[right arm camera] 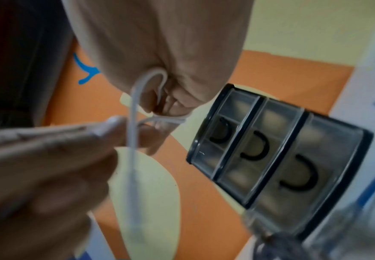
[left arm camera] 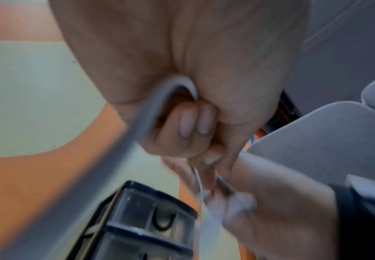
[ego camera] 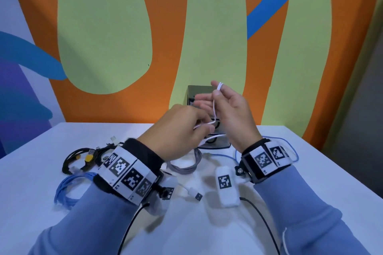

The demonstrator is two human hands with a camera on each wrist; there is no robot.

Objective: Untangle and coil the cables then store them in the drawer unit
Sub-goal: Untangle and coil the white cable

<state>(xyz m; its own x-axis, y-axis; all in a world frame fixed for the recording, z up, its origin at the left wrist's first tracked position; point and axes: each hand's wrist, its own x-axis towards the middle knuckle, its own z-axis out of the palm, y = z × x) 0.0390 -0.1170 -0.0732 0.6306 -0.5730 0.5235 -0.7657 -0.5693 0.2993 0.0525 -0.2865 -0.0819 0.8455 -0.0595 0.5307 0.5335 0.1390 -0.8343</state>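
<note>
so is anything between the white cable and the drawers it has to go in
Nothing visible lies between them. The white cable is held up by both hands right in front of the drawer unit. All three drawers look shut, though, so one must be pulled open first.

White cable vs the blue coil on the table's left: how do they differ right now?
The white cable is held in the air, looped over a right hand finger and pinched by the left hand; the blue coil lies on the table, touched by neither hand. The white cable is only partly wound, with its USB plug trailing on the table; the blue coil is already bundled. Neither is in the drawer unit yet.
</note>
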